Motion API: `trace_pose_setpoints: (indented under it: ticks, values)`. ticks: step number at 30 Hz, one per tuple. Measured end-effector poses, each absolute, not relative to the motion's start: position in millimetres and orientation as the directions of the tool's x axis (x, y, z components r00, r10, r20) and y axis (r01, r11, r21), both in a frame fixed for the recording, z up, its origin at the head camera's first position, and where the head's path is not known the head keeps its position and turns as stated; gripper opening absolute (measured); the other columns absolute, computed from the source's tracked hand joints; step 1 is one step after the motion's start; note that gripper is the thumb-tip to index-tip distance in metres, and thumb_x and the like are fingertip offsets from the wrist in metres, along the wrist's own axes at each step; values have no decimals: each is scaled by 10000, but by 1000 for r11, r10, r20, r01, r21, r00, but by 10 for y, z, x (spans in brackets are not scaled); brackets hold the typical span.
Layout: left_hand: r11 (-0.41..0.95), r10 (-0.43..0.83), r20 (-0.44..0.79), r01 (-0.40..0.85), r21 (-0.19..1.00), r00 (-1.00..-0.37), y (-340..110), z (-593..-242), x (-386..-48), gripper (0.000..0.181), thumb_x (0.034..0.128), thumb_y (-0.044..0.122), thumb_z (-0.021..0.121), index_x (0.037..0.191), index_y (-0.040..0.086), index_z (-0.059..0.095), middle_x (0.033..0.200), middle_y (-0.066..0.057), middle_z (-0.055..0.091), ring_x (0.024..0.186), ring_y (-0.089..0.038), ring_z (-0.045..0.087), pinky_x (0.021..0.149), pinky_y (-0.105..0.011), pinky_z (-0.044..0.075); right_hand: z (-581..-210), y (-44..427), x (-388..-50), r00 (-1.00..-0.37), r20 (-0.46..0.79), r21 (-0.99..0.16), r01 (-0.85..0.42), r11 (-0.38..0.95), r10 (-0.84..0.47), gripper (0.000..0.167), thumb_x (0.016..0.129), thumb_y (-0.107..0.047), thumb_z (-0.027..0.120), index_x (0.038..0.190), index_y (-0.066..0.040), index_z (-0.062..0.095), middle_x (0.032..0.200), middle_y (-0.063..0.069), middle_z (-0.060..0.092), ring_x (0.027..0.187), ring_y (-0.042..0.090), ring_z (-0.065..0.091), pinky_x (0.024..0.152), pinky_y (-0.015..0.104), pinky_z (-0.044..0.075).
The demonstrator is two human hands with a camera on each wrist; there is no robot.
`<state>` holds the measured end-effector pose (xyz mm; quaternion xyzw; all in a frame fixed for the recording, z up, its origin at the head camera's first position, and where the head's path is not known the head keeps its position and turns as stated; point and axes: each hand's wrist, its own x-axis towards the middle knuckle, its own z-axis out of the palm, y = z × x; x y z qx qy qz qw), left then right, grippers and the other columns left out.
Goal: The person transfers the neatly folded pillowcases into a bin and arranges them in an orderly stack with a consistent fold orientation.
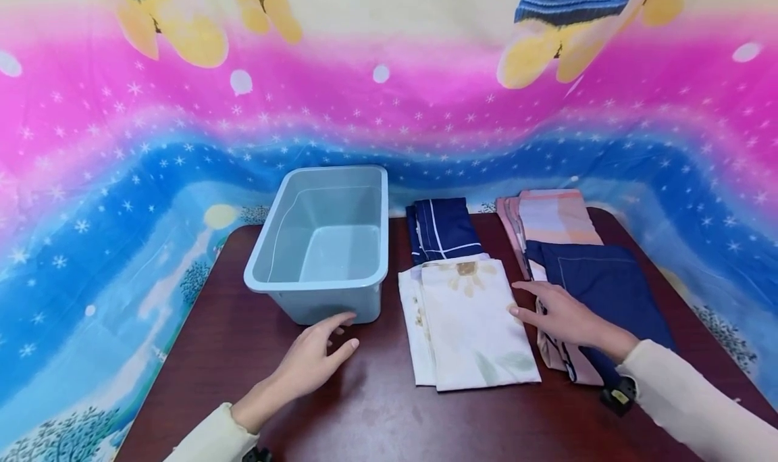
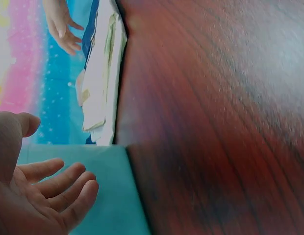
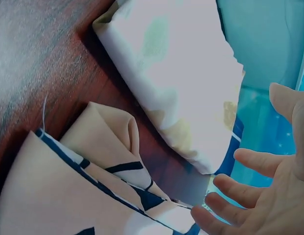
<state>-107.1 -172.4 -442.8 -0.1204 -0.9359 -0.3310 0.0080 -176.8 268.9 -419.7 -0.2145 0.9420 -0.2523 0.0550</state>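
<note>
My left hand point(image 1: 306, 361), relaxed with fingers parted, hovers at the near side of a light blue plastic bin point(image 1: 322, 286); the bin looks empty. In the left wrist view, that hand point(image 2: 49, 191) holds nothing beside the bin's wall point(image 2: 110, 186). A folded white cloth with a flower print point(image 1: 480, 327) lies right of the bin. Between it and a folded navy cloth point(image 1: 608, 286) is my right hand point(image 1: 565, 317), fingers spread and holding nothing. The right wrist view shows this hand point(image 3: 265, 191) near the white cloth point(image 3: 186, 73) and a beige cloth with dark bands point(image 3: 88, 181).
Behind the white cloth lies a folded navy cloth with white lines point(image 1: 446, 225). A pink checked cloth point(image 1: 556, 215) is at the back right. The dark red wooden table point(image 1: 377, 421) stands against a patterned pink and blue hanging sheet point(image 1: 377, 104).
</note>
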Motion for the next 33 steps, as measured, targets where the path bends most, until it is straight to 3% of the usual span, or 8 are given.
trace_pose_setpoints:
  ticks: [3, 5, 6, 9, 12, 14, 26, 33]
  values:
    - [710, 245, 80, 235, 664, -966, -1683, -4464, -1082, 472, 963, 275, 684, 1404, 138, 586, 1279, -50, 690, 1114, -215, 659, 886, -370, 565, -4215, 2682, -1783, -901, -30, -526, -353, 773, -432, 619, 1020, -378, 590, 1460, 40, 469, 818, -26, 578, 794, 133, 608, 969, 568, 472]
    - [688, 258, 70, 234, 687, -964, -1663, -4477, -1092, 466, 970, 268, 675, 1405, 128, 582, 1281, -72, 688, 1118, -241, 659, 878, -370, 565, -4227, 2676, -1792, -900, -62, -549, -330, 768, -431, 629, 1031, -385, 569, 1477, 41, 444, 727, 38, 590, 629, 123, 597, 966, 545, 465]
    - [680, 261, 63, 229, 696, -963, -1654, -4480, -1094, 464, 972, 266, 671, 1405, 125, 581, 1282, -76, 687, 1121, -251, 660, 873, -360, 564, -4232, 2672, -1794, -900, -73, -561, -320, 763, -431, 634, 1034, -388, 562, 1481, 43, 436, 800, 93, 642, 592, 146, 608, 976, 560, 463]
    - [662, 258, 41, 208, 720, -965, -1625, -4490, -1100, 461, 974, 263, 667, 1405, 121, 583, 1283, -79, 688, 1121, -253, 661, 859, -339, 557, -4255, 2663, -1802, -900, -97, -586, -294, 755, -425, 646, 1034, -404, 556, 1484, 43, 434, 1108, 273, 690, 778, 282, 719, 995, 591, 469]
    - [646, 269, 21, 196, 738, -963, -1582, -4502, -1109, 469, 979, 267, 659, 1412, 106, 577, 1297, -88, 683, 1129, -258, 661, 849, -329, 554, -4279, 2662, -1812, -903, -100, -598, -281, 751, -417, 640, 1029, -406, 565, 1471, 44, 454, 1418, 313, 539, 1140, 400, 643, 954, 582, 507]
    - [630, 286, 11, 196, 752, -958, -1547, -4513, -1125, 475, 987, 267, 648, 1418, 85, 567, 1313, -102, 676, 1143, -271, 660, 848, -334, 556, -4284, 2666, -1820, -904, -112, -611, -264, 746, -412, 635, 1029, -394, 568, 1467, 52, 456, 1399, 318, 547, 1232, 439, 577, 916, 552, 531]
    - [505, 344, -104, 91, 858, -933, -1347, -4524, -1253, 523, 1020, 258, 588, 1465, 0, 492, 1402, -199, 612, 1249, -330, 631, 1012, -507, 516, -4251, 2690, -1895, -901, -180, -656, -190, 730, -396, 641, 1048, -386, 524, 1482, 74, 421, 1365, 313, 561, 1176, 414, 608, 910, 525, 543]
    - [447, 353, -145, 30, 894, -924, -1226, -4519, -1294, 544, 1023, 252, 580, 1475, -27, 465, 1443, -225, 569, 1298, -355, 596, 1054, -494, 493, -4275, 2705, -1936, -892, -232, -674, -140, 725, -388, 704, 1053, -410, 508, 1543, 57, 314, 1401, 328, 530, 1277, 488, 544, 939, 541, 535]
